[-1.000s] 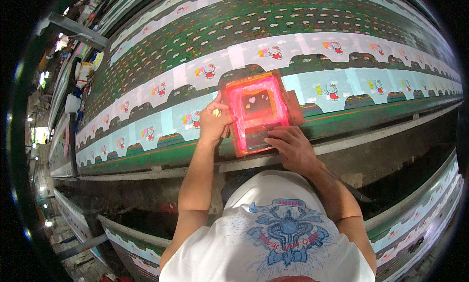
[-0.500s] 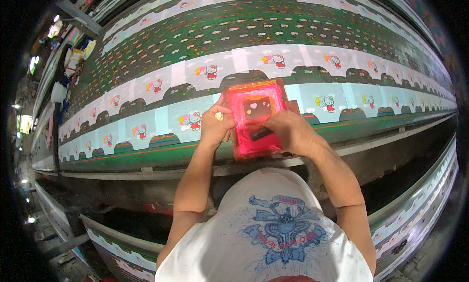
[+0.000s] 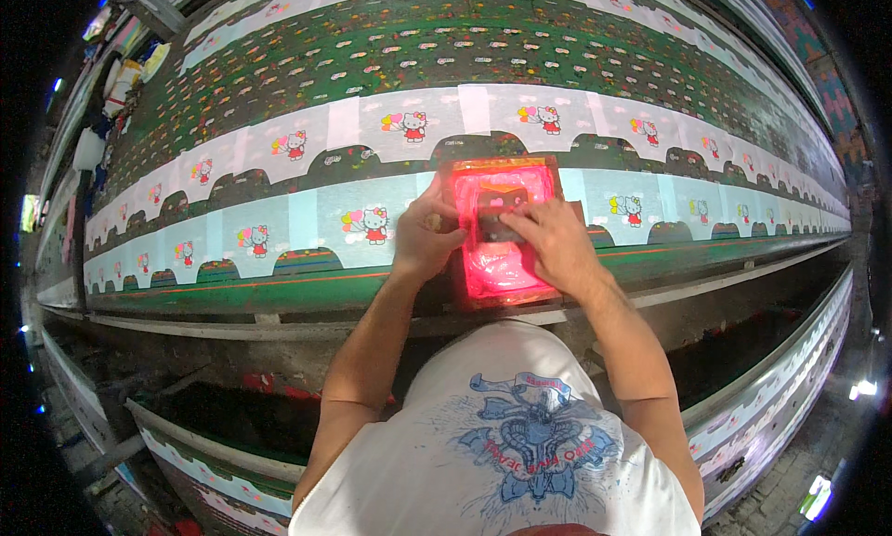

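A rectangular printing screen point(image 3: 502, 267) with an orange-brown rim and glossy bright pink ink lies over the row of pale blue cut pieces point(image 3: 336, 228) near the table's front edge. My left hand point(image 3: 429, 225) grips the screen's left edge. My right hand point(image 3: 555, 241) has its fingers pressed on a dark squeegee blade point(image 3: 492, 225) across the middle of the screen. Small heart shapes show just above the blade. A pink row of pieces point(image 3: 359, 120) printed with cartoon figures and balloons lies behind.
The long green, paint-speckled table point(image 3: 446, 48) carries more rows at the back. A metal post point(image 3: 158, 6) and piled containers point(image 3: 124, 83) stand at the left. A trough point(image 3: 232, 415) and another table with printed pieces point(image 3: 771, 401) run behind me, beside my white-shirted body.
My right hand and the squeegee have moved from the screen's lower part up to its middle, leaving pink ink showing below. The view has shifted slightly; my left hand stays on the edge.
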### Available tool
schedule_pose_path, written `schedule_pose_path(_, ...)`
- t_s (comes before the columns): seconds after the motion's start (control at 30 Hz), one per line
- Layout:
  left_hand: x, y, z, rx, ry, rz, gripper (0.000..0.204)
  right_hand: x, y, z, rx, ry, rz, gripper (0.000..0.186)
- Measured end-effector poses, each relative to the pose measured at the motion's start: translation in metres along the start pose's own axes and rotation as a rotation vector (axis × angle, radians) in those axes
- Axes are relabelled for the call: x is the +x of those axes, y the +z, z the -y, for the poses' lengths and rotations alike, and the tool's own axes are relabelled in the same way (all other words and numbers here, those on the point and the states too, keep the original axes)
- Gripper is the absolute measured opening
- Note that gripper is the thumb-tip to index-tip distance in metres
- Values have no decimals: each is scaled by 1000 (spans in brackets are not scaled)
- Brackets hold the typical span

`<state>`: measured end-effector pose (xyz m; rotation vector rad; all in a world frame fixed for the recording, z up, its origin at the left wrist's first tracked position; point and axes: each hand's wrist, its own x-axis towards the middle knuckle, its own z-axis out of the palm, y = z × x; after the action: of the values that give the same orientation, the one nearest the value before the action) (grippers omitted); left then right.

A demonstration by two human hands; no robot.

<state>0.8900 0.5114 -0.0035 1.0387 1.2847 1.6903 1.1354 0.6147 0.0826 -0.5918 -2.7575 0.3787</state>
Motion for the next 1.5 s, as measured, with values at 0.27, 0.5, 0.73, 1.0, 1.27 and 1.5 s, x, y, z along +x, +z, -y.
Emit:
schedule_pose_path(0.27,-1,-2,-2,70,-54,27,34,-51,-1,44,49,36,29,51)
schedule_pose_path(0.5,-2,4,-10,244,-126,-44,27,-81,4,33,242,72,-95,52)
schedule_pose_path(0.73,5,64,-4,297,-5,-41,26,-134,-5,-16,317,63,-301,58)
schedule_pose_path(1.0,24,204,37,50,-56,-33,30,-217,-44,-111,248,106,-349,58)
schedule_pose_path(1.27,28,249,35,-40,-237,-78,34,-245,-80,-161,311,14,-291,49)
schedule_pose_path(1.5,28,259,32,-92,-254,-83,33,-232,-96,-169,320,-62,-318,48)
